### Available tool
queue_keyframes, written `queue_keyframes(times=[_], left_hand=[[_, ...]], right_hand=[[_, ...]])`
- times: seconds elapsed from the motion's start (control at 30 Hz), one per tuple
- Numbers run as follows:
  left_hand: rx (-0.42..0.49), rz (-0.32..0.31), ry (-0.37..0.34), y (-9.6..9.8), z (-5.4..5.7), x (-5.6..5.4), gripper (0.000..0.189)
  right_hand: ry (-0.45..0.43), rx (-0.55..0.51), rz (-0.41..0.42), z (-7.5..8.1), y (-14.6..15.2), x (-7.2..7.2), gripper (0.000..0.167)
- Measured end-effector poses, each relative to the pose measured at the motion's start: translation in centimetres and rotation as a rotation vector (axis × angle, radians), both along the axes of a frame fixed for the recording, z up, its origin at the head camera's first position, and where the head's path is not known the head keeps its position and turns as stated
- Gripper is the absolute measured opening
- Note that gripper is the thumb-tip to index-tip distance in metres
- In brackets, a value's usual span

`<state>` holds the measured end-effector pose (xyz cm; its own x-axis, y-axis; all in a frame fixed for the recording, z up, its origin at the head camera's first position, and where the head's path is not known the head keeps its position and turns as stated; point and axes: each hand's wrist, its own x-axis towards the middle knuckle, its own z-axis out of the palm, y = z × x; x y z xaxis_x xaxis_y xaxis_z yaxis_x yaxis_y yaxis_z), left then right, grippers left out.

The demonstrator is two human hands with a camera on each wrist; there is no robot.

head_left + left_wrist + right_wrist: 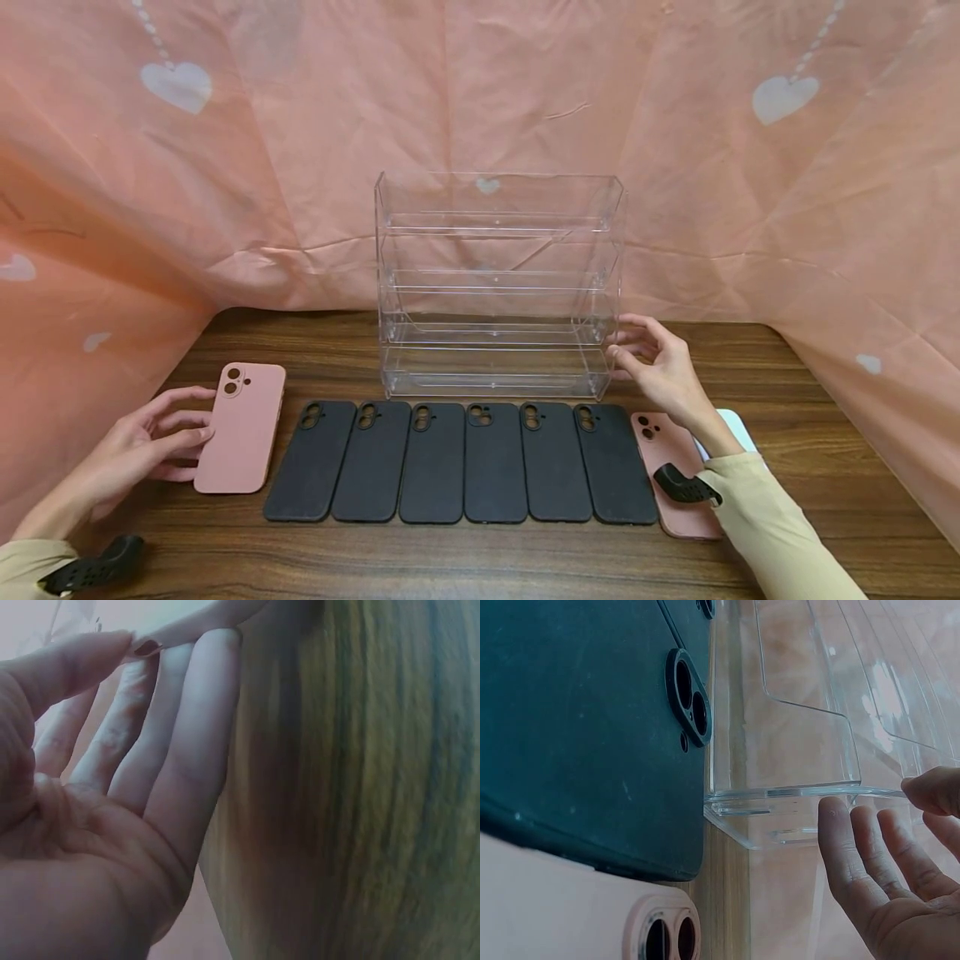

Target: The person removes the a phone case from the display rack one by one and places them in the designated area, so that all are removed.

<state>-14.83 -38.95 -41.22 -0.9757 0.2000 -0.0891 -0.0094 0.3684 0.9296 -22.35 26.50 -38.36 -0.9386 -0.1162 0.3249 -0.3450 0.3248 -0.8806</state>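
At the table's left, my left hand point(153, 437) pinches the left edge of a pink phone case point(242, 429) between thumb and fingers; the case's camera cutouts are at its top left. In the left wrist view the thumb and fingertips point(217, 645) meet at the case's edge. My right hand point(660, 367) is at the right side of a clear tiered acrylic rack point(495, 385). In the right wrist view its nearly straight fingers point(836, 840) lie right along the rack's side panel, the thumb near the panel's edge. The rack's tiers hold nothing.
A row of several black phone cases point(431, 467) lies in front of the rack. To their right is another pink phone case point(678, 467), partly under the right sleeve, with a whitish flat case point(738, 429) beyond it. Pink heart-patterned cloth point(315, 125) hangs around the table point(450, 562).
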Motion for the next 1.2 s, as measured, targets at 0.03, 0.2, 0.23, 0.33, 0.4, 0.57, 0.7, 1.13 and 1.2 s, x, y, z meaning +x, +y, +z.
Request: queue_keyframes(times=[0.03, 0.2, 0.23, 0.33, 0.4, 0.57, 0.7, 1.13, 1.2], left_hand=[[-0.004, -0.003, -0.011, -0.2, -0.1, 0.0, 0.047], [0.011, -0.039, -0.074, -1.0, -0.7, -0.2, 0.048], [0.02, -0.056, -0.094, -1.1, -0.8, -0.2, 0.048], [0.029, -0.099, -0.168, -1.3, -0.9, -0.3, 0.048], [0.03, -0.12, -0.217, -1.4, -0.9, -0.3, 0.047], [0.046, -0.152, -0.294, -1.3, -0.8, -0.5, 0.045], [0.037, -0.151, -0.319, -1.2, -0.7, -0.6, 0.044], [-0.077, -0.08, -0.289, 0.2, -0.2, -0.1, 0.043], [-0.097, -0.076, -0.28, 0.4, -0.1, -0.1, 0.044]], right_hand=[[0.0, 0.001, 0.0, 0.0, 0.0, 0.0, 0.046], [0.001, 0.003, 0.002, 0.0, 0.0, 0.0, 0.046], [0.001, 0.003, 0.002, 0.1, 0.0, 0.0, 0.046], [0.0, 0.004, 0.002, 0.1, 0.0, 0.0, 0.046], [-0.002, 0.006, 0.002, 0.0, 0.0, 0.1, 0.046], [0.0, 0.0, 0.004, 0.0, 0.0, 0.0, 0.046], [0.003, -0.006, 0.006, 0.0, 0.0, 0.0, 0.046], [0.0, -0.008, 0.009, 0.1, 0.0, -0.1, 0.046], [0.0, -0.008, 0.009, 0.1, 0.0, -0.1, 0.047]])
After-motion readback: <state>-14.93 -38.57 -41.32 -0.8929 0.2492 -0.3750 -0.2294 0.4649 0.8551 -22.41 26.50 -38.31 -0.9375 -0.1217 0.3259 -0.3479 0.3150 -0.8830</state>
